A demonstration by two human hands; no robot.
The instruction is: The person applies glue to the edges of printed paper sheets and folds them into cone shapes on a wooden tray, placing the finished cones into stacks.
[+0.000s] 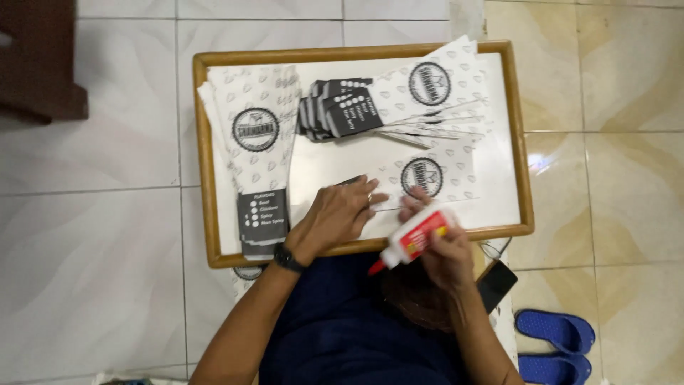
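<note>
My left hand (pixel 342 217) lies flat, fingers spread, pressing down a white printed paper wrapper (pixel 434 178) on the white tabletop. My right hand (pixel 445 249) holds a white glue bottle (pixel 413 239) with a red label and red tip; the tip points down-left, toward my body. A finger of that hand touches the wrapper's near edge. A black watch sits on my left wrist.
The small table has a wooden rim (pixel 203 164). A stack of flat wrappers (pixel 256 142) lies at left, a fanned pile of folded ones (pixel 338 107) at the back, more at back right. A phone (pixel 496 284), blue sandals (pixel 556 331) and tiled floor surround it.
</note>
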